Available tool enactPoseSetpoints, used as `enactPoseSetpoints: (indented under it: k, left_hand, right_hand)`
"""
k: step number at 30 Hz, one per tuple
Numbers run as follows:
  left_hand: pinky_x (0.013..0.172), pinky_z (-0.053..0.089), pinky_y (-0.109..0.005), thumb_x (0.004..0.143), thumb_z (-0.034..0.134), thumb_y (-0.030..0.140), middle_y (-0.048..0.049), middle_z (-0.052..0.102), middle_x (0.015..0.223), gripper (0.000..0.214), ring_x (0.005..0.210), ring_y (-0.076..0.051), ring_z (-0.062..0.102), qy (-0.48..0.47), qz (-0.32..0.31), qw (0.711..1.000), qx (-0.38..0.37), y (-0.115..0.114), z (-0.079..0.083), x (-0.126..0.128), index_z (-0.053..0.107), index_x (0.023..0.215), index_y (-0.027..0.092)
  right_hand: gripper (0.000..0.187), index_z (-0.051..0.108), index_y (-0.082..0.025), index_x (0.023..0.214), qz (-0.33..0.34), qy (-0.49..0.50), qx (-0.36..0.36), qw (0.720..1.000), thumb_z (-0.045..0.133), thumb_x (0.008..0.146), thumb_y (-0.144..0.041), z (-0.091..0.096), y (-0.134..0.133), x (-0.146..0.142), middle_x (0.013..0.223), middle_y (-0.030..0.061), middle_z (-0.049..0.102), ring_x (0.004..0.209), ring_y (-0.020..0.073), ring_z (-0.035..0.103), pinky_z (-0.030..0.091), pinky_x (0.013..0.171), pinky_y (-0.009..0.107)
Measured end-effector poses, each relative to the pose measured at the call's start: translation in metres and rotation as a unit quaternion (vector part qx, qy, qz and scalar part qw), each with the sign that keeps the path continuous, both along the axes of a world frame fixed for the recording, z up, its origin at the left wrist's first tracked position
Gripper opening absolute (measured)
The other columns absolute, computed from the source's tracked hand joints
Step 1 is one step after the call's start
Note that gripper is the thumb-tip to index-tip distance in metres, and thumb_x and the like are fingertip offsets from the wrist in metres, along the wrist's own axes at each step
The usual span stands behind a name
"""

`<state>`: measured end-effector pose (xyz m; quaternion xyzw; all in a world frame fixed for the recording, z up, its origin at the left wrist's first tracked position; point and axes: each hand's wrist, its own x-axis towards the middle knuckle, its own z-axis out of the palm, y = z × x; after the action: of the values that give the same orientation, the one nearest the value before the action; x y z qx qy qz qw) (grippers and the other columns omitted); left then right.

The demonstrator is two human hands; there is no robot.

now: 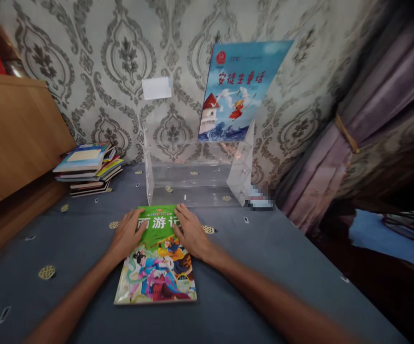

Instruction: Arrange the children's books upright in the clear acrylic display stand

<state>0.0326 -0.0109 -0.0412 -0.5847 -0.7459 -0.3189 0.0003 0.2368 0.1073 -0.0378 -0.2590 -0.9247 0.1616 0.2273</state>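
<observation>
A green picture book (156,267) with white Chinese characters and colourful figures lies face up on the dark grey-blue cloth (257,277). My left hand (128,233) grips its upper left edge, thumb on the cover. On the opposite edge, my right hand (192,231) holds the book the same way, with the thumb over the last character of the title. Just beyond the book stands a clear acrylic rack (196,196) with tiers. A blue storybook (240,95) leans upright at the right side of the rack's top tier.
Several books are stacked in an uneven pile (85,165) at the back left, beside a wooden cabinet (13,138). A white label (156,88) shows above the rack's left side. A purple curtain (335,157) hangs at the right, past the bed-like surface's edge.
</observation>
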Motion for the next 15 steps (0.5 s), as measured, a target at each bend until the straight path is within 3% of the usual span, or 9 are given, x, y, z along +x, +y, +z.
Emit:
enactPoseSetpoints:
  k: [8, 15]
  left_hand:
    - [0.113, 0.038, -0.054, 0.092, 0.043, 0.051, -0.0132, 0.064, 0.132, 0.047, 0.130, -0.033, 0.054, -0.086, 0.014, 0.996, 0.022, -0.003, -0.014, -0.007, 0.059, 0.125, 0.021]
    - [0.097, 0.051, -0.048, 0.088, 0.049, 0.057, -0.0101, 0.071, 0.118, 0.051, 0.107, -0.031, 0.066, -0.159, 0.021, 0.987, 0.025, -0.006, -0.004, -0.009, 0.061, 0.124, 0.023]
  right_hand:
    - [0.045, 0.057, -0.010, 0.137, -0.019, 0.006, 0.015, 1.000, 0.051, 0.095, -0.023, 0.000, -0.002, 0.002, 0.152, 0.0219, 0.046, 0.146, 0.0330, 0.037, 0.040, 0.115, 0.053]
    - [0.046, 0.056, -0.006, 0.138, -0.027, -0.013, 0.003, 1.000, 0.049, 0.096, -0.022, 0.006, -0.005, 0.002, 0.151, 0.0235, 0.046, 0.146, 0.0342, 0.037, 0.039, 0.116, 0.053]
